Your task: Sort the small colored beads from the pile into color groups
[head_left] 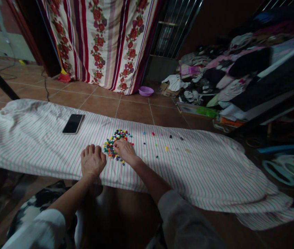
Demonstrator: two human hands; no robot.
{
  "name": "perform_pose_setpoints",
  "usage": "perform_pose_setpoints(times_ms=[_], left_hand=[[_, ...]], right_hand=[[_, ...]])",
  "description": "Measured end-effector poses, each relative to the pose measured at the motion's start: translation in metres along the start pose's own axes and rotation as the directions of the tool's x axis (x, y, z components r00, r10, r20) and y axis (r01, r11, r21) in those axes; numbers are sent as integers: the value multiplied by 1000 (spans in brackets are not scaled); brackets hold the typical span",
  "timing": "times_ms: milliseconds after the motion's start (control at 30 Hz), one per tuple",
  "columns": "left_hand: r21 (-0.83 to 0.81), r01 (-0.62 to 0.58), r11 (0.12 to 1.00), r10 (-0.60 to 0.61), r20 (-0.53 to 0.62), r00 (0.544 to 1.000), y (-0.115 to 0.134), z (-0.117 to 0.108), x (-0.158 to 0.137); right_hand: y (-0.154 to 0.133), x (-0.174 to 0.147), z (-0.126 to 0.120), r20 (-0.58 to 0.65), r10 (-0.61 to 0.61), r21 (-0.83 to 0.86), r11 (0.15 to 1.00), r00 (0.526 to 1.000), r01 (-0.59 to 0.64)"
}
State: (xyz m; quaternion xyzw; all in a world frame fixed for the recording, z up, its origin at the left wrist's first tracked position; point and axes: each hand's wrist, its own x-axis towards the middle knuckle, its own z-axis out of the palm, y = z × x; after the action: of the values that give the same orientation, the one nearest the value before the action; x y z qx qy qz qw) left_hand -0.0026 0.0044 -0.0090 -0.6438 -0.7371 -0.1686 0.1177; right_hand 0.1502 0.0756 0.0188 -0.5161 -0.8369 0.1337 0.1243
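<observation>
A heap of small colourful plastic pieces (109, 145) lies on the striped cloth (204, 176). My right hand (125, 149) reaches over the heap, its fingertips pinched together among the pieces; whatever is between them is hidden. Just left of the heap, my left hand (92, 161) rests knuckles up on the cloth with its fingers curled in. To the right, several pieces lie spread apart, among them a red piece (153, 133), a yellow piece (167, 148), a black piece (170, 136) and a dark green piece (157, 157).
A phone (73, 123) lies on the cloth at the left. Beyond the cloth-covered surface hangs a flowered curtain (105, 45), with a purple basin (146, 91) on the tiled floor. Piled clothes (214, 72) fill the right back. A broom (64, 75) leans near the doorway.
</observation>
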Motion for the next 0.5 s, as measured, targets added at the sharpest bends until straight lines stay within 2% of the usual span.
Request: perform_pose_setpoints(times_ms=[133,300,500], left_hand=[[-1,-2,1000,2,-6,1000,0,-1,0],[-9,0,1000,0,2,1000,2,-4,-1],[38,-12,999,12,3,1000,3,-8,-2]], right_hand=[[0,-5,-1,-16,-17,41,999,1000,18],[3,-14,-3,-104,-34,136,990,994,48],[26,-23,-5,-171,-34,273,959,985,80]])
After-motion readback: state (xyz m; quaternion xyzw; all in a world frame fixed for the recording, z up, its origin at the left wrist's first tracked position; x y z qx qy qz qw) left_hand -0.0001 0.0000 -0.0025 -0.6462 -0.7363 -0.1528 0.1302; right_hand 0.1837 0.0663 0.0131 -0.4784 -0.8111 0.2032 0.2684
